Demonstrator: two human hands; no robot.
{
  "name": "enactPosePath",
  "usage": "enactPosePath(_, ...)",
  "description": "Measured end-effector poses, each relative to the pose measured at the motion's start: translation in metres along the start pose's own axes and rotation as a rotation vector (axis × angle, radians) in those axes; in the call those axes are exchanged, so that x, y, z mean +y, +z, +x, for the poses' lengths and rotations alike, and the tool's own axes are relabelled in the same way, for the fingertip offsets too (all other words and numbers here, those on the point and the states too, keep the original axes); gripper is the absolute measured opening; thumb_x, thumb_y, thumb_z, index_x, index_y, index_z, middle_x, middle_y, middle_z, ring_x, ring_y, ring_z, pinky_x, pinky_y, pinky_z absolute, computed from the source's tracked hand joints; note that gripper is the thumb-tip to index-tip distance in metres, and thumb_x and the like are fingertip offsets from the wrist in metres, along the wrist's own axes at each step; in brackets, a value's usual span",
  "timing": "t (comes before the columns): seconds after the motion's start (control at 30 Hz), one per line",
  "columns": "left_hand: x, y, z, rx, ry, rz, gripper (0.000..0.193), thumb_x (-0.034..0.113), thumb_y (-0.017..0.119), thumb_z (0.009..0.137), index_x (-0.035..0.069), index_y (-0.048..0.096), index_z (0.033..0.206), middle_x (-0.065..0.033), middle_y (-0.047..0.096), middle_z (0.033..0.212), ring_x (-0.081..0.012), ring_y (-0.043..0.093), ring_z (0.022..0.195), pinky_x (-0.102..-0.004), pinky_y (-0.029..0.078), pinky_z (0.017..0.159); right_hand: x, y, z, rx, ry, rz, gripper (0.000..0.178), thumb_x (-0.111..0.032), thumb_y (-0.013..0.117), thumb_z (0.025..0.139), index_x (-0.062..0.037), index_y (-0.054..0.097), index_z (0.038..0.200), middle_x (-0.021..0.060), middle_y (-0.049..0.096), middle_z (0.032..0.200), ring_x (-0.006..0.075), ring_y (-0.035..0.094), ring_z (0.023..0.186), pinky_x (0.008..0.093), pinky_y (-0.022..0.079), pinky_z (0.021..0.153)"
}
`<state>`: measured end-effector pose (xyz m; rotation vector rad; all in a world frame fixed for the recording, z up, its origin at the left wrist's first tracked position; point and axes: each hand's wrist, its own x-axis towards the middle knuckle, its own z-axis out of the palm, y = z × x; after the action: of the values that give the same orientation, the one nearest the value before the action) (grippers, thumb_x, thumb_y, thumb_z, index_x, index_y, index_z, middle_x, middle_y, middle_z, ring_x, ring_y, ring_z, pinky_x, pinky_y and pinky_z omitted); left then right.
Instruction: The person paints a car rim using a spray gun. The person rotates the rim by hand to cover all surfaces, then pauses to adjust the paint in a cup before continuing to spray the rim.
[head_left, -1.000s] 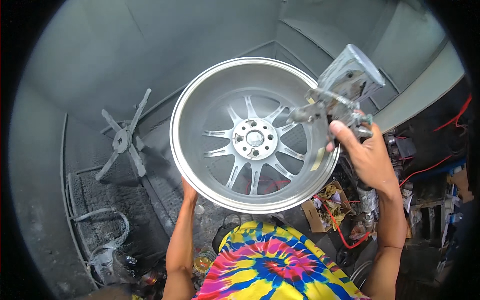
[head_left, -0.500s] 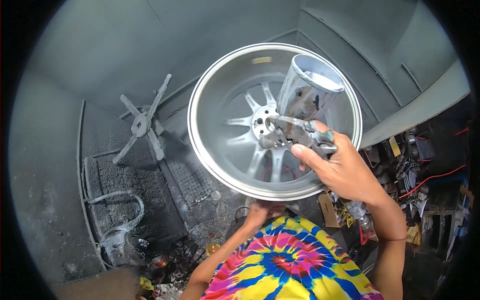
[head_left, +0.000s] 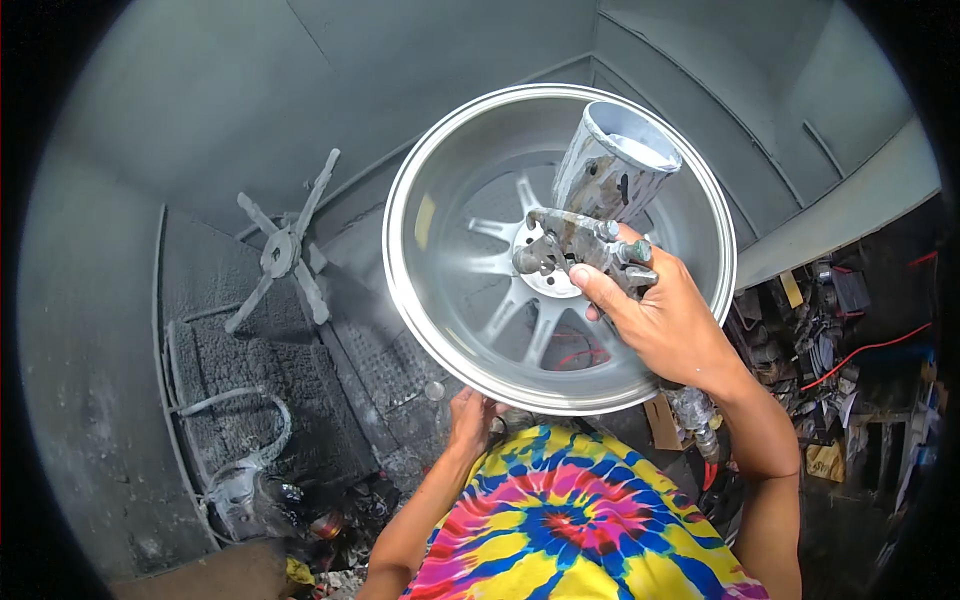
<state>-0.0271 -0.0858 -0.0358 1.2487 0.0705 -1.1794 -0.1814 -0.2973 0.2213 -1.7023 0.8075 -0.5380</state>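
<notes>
My right hand point(head_left: 665, 325) is closed round the grip of a paint-crusted spray gun point(head_left: 580, 240). On top of the gun stands an open, stained paint cup point(head_left: 610, 180) with pale liquid inside, slightly tilted. The gun is over the inside of a silver alloy car wheel point(head_left: 397, 240) and hides part of its hub and spokes. At the wheel's near-left edge my left hand point(head_left: 470, 420) is curled against the rim, its fingertips partly hidden there. What supports the wheel from below cannot be seen.
A grey-coated star-shaped stand point(head_left: 282, 252) is at the left, beside a shaggy coated panel point(head_left: 270, 375) and a curved hose point(head_left: 285, 420). Grey walls point(head_left: 420, 60) enclose the far side. Cluttered shelves point(head_left: 820, 330) with a red cable point(head_left: 865, 355) lie at the right.
The wheel has turned counterclockwise; its pale inner label went from the top to the left side. My left hand has shifted left along the near rim. The spray gun has barely moved.
</notes>
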Motion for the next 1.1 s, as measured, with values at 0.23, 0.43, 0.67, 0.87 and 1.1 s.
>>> enactPosePath(0.23, 0.003, -0.006, 0.011, 0.015, 0.001, 0.07, 0.023, 0.019, 0.059, 0.101, -0.002, 0.066, 0.106, -0.0088, 0.071, 0.094, -0.0164, 0.069, 0.08, -0.0327, 0.06, 0.072, 0.001, -0.004, 0.001, 0.082, -0.018, 0.024, 0.035, -0.024, 0.068, 0.098, 0.005, 0.062, 0.117, 0.0071, 0.068, 0.078, 0.0104, 0.065, 0.069, 0.0285, 0.052, 0.063)
enactPosePath(0.43, 0.006, -0.005, 0.016, -0.017, 0.044, 0.077, 0.023, 0.02, 0.059, 0.101, -0.002, 0.066, 0.106, -0.0069, 0.071, 0.092, -0.0145, 0.068, 0.078, -0.0293, 0.058, 0.068, -0.001, -0.014, 0.002, 0.132, -0.043, -0.005, 0.032, -0.022, 0.066, 0.099, 0.0055, 0.062, 0.116, 0.0096, 0.071, 0.088, 0.0109, 0.066, 0.075, 0.0282, 0.053, 0.068)
enactPosePath(0.67, 0.006, -0.006, 0.014, -0.026, 0.052, 0.134, 0.03, 0.024, 0.059, 0.102, -0.003, 0.065, 0.114, -0.0063, 0.071, 0.094, -0.0168, 0.069, 0.081, -0.0335, 0.062, 0.078, -0.004, -0.024, 0.009, 0.264, -0.071, 0.019, 0.032, -0.023, 0.067, 0.099, 0.0039, 0.064, 0.115, 0.0082, 0.071, 0.09, 0.0108, 0.065, 0.073, 0.0287, 0.053, 0.068)
enactPosePath(0.87, 0.002, -0.007, 0.017, -0.061, 0.049, 0.123, 0.035, 0.027, 0.061, 0.102, -0.004, 0.065, 0.117, -0.0109, 0.073, 0.103, -0.0216, 0.073, 0.089, -0.036, 0.062, 0.08, -0.009, -0.047, 0.009, 0.36, -0.043, -0.073, 0.032, -0.027, 0.068, 0.098, 0.0015, 0.066, 0.114, 0.0035, 0.068, 0.083, 0.0088, 0.062, 0.071, 0.0268, 0.051, 0.067)
enactPosePath(1.1, 0.002, -0.012, 0.027, -0.054, 0.04, 0.098, 0.031, 0.023, 0.061, 0.101, -0.004, 0.065, 0.115, -0.0123, 0.073, 0.103, -0.0225, 0.073, 0.089, -0.0361, 0.063, 0.08, -0.015, -0.082, -0.012, 0.515, -0.036, -0.232, 0.027, -0.028, 0.065, 0.101, -0.0019, 0.068, 0.106, -0.0004, 0.066, 0.079, 0.0056, 0.057, 0.069, 0.0232, 0.046, 0.064)
